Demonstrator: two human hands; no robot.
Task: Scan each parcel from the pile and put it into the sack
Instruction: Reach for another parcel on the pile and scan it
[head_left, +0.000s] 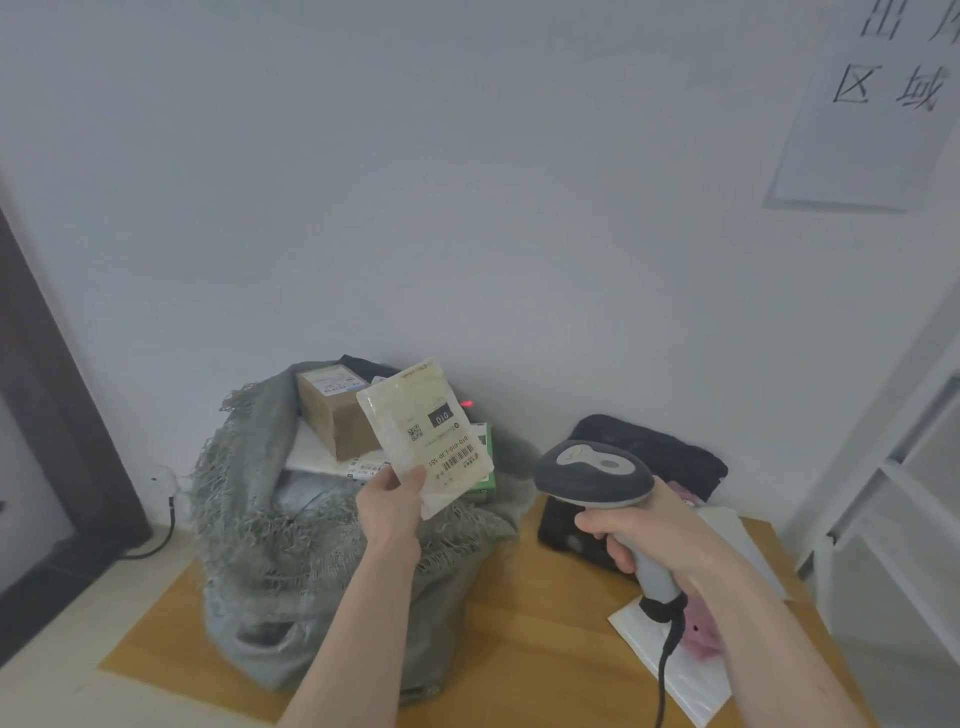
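Note:
My left hand (390, 503) pinches the lower corner of a cream padded parcel (423, 426), holding it upright above the grey-green sack (249, 525), label facing me. My right hand (641, 530) grips the handle of a grey barcode scanner (595, 473), whose head points toward the parcel. A red scan dot (466, 404) glows on the wall just right of the parcel. The open sack holds a brown cardboard box (332, 415), white mailers (317, 454) and a green-edged packet (487, 467).
The sack stands on a wooden tabletop (530, 639). To the right lie black parcels (649, 457), a white mailer (675, 670) and a pink item (701, 636) under my right arm. The scanner cable (662, 686) hangs down. A white shelf frame (893, 467) stands far right.

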